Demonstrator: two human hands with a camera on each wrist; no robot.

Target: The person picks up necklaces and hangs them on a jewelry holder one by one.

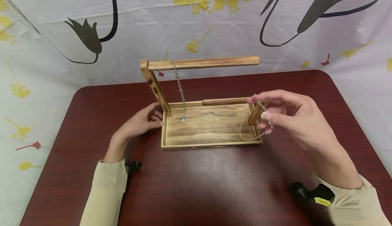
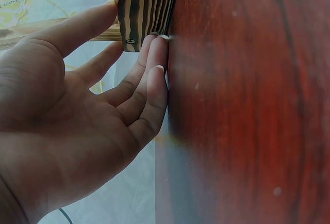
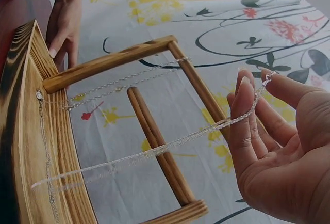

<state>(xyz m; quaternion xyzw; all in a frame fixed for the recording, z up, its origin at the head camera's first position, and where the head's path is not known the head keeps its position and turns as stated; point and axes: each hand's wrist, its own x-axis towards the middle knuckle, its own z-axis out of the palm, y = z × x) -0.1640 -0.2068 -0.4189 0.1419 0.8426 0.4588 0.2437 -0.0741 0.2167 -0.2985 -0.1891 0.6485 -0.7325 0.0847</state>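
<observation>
My right hand [image 1: 295, 115] is raised over the right end of a wooden jewelry stand. It holds a thin silver necklace [image 3: 193, 133] by the clasp end, between thumb and fingers; the rest trails in a loop toward the stand's tray [image 1: 211, 146]. My left hand [image 1: 139, 120] is at the tray's left end, fingertips touching the striped end wall [image 2: 147, 7]. Another silver necklace [image 1: 180, 86] hangs over the upper bar [image 1: 214, 62], and its pendant [image 1: 182, 119] reaches down to the tray floor. A fine chain [image 1: 211, 113] lies along that floor.
A tall post [image 1: 156, 88] carries the upper bar at the left. On the right, a short post [image 1: 256, 114] bears a lower bar [image 1: 225, 101] along the tray's back. The stand sits on a dark red table [image 1: 196, 185] before a flower-patterned cloth [image 1: 134, 21].
</observation>
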